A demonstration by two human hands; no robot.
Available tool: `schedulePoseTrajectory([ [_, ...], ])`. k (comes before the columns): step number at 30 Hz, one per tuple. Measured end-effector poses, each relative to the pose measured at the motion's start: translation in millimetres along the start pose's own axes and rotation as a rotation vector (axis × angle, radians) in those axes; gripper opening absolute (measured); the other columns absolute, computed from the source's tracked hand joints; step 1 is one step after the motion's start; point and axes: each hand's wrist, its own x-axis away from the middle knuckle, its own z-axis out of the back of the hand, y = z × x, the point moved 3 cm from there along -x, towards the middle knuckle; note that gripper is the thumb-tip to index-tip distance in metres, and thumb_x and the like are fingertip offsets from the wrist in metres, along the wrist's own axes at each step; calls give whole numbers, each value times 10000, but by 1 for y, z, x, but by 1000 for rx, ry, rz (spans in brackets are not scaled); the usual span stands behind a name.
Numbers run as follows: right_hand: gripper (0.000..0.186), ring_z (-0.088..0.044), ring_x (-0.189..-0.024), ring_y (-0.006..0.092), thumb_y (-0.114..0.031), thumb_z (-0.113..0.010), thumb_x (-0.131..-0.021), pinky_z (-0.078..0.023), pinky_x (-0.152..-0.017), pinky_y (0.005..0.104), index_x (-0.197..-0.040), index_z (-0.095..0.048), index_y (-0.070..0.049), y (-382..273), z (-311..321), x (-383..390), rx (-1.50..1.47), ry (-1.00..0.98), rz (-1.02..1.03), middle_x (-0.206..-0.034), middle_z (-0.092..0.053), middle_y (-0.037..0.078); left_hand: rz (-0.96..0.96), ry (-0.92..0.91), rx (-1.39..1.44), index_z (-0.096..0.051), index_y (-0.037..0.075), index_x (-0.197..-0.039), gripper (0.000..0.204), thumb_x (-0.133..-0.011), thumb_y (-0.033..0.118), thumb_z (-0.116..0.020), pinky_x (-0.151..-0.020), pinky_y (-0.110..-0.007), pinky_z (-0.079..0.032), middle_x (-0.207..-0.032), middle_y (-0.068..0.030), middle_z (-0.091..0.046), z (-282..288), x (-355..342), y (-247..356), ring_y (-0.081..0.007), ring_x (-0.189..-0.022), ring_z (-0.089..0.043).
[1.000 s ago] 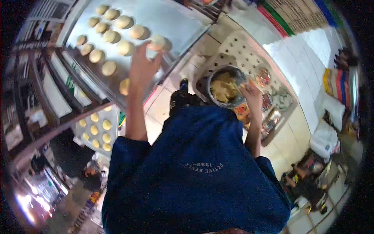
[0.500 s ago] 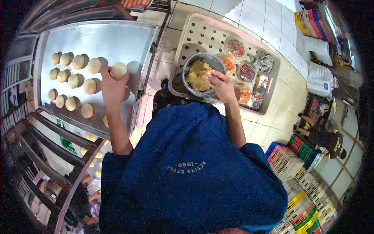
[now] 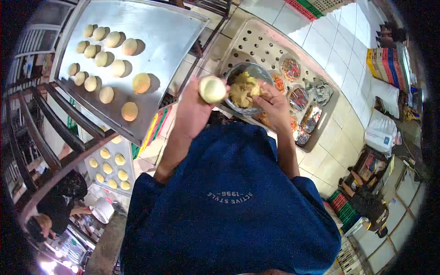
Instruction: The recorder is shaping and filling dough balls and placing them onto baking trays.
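My left hand (image 3: pixel 189 107) holds a round, pale dough ball (image 3: pixel 212 89) off the metal tray, just left of a bowl. In that metal bowl (image 3: pixel 260 72) lies a lumpy yellow filling (image 3: pixel 243 91). At the bowl's right side, my right hand (image 3: pixel 276 104) pinches a bit of the yellow filling between its fingertips. To the left, the metal baking tray (image 3: pixel 167 43) carries rows of dough balls (image 3: pixel 118 68), spaced apart. One larger ball (image 3: pixel 141 83) sits nearest the tray's right side.
The bowl stands in a perforated plastic crate (image 3: pixel 256 41) beside several wrapped packs with colourful toppings (image 3: pixel 290 69). A dark rack (image 3: pixel 68 121) stands at lower left, near another tray of dough pieces (image 3: pixel 107 169). Two other people are farther off, one (image 3: pixel 62 197) at lower left, one (image 3: pixel 372 208) at right.
My left hand has carried the dough ball rightward, off the baking tray to beside the bowl. My right hand stays at the bowl. The whole view has turned somewhat.
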Motion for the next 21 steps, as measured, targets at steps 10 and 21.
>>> schedulePoseTrajectory([
  [10,313,-631,-872,152,108,-687,-760,-533,-738,268,-1056,-637,19,-79,-3,52,457,-92,460,-988,-644,86,81,-21,169,-462,19,-1242,488,-1027,408,-260,-1020,-395,-403,-1228,-149,-556,-64,19,-64,-245,-1147,-544],
  [21,292,-623,-949,207,25,-740,-748,-479,-841,317,-1026,-662,-19,-89,3,63,337,1,562,-1007,-672,127,-20,-75,152,-448,15,-1246,397,-1023,307,-298,-998,-383,-435,-1216,-173,-556,-76,23,-80,-260,-1124,-557],
])
